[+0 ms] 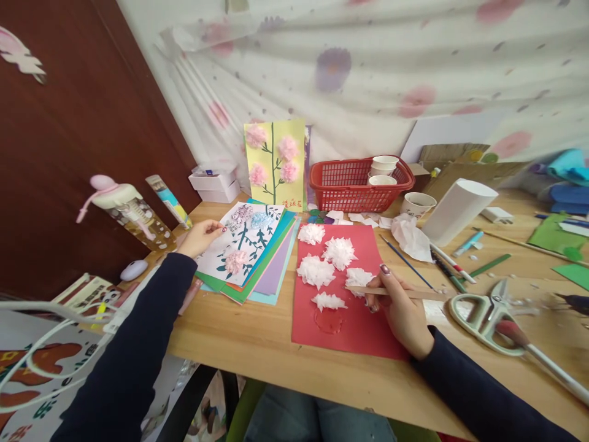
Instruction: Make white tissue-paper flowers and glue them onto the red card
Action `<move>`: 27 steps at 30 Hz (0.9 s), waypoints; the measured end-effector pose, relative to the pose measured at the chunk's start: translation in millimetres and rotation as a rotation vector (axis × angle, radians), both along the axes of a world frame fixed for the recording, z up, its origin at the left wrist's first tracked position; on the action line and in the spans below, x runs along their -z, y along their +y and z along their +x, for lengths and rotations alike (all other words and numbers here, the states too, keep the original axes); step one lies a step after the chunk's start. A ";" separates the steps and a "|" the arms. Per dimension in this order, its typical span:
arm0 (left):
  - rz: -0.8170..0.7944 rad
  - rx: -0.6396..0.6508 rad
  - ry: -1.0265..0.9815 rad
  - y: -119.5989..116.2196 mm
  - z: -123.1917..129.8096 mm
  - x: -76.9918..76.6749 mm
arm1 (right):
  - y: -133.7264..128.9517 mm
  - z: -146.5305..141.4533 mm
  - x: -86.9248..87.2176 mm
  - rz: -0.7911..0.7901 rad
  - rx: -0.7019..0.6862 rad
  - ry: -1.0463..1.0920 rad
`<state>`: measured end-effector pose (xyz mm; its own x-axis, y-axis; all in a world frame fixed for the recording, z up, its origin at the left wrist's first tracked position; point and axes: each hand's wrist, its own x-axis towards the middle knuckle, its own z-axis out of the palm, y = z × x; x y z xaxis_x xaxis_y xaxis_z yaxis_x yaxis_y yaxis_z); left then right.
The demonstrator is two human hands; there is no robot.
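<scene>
A red sheet (340,331) lies on the wooden table (257,353) with several white crumpled-paper flowers (340,253) on it. A wet-looking ring shows below the lowest flower (329,301). My right hand (399,307), over the sheet's right edge, grips a flat wooden stick (416,294) between thumb and fingers; the stick's left end is beside a white flower (359,279). My left hand (201,238) is at the left edge of a white floral picture (216,258), thumb and fingertips pressed together there. That picture tops a stack of coloured sheets (276,276).
Behind stand a yellow flower picture (264,178) and a red basket (343,196) holding paper cups (383,180). At right are scissors (483,319), a brush (547,362), a white roll (458,212) and a tissue (411,239). A bottle (133,215) stands left.
</scene>
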<state>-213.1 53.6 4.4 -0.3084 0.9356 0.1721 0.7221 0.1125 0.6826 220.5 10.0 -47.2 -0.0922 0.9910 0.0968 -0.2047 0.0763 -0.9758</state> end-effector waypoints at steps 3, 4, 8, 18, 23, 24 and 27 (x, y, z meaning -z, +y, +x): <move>0.096 -0.071 0.028 -4.3 9.0 -8.3 | -0.1 -1.5 -3.6 0.018 0.028 -0.009; 0.130 -0.098 0.043 -5.8 12.4 -11.1 | -0.1 -2.1 -4.9 0.025 0.042 -0.011; 0.168 -0.128 0.059 -9.8 25.2 -17.7 | -0.1 -3.9 -6.6 0.045 0.061 -0.019; 0.224 -0.052 -0.191 -19.4 79.3 -13.6 | -6.8 -5.7 -6.3 0.156 0.024 -0.093; -0.084 0.488 -0.494 -61.6 172.5 1.6 | -19.7 1.2 3.3 0.278 -0.004 -0.091; -0.167 0.583 -0.527 -68.5 189.1 6.5 | -23.1 3.5 6.2 0.303 -0.003 -0.084; -0.242 0.652 -0.541 -77.4 223.4 21.6 | -32.3 8.9 11.7 0.377 -0.029 -0.119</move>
<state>10.3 -23.8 -17.2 0.3178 0.9457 -0.0687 0.2776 -0.0235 0.9604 229.4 -22.2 -58.9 -0.1525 0.8848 0.4402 -0.0992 0.4295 -0.8976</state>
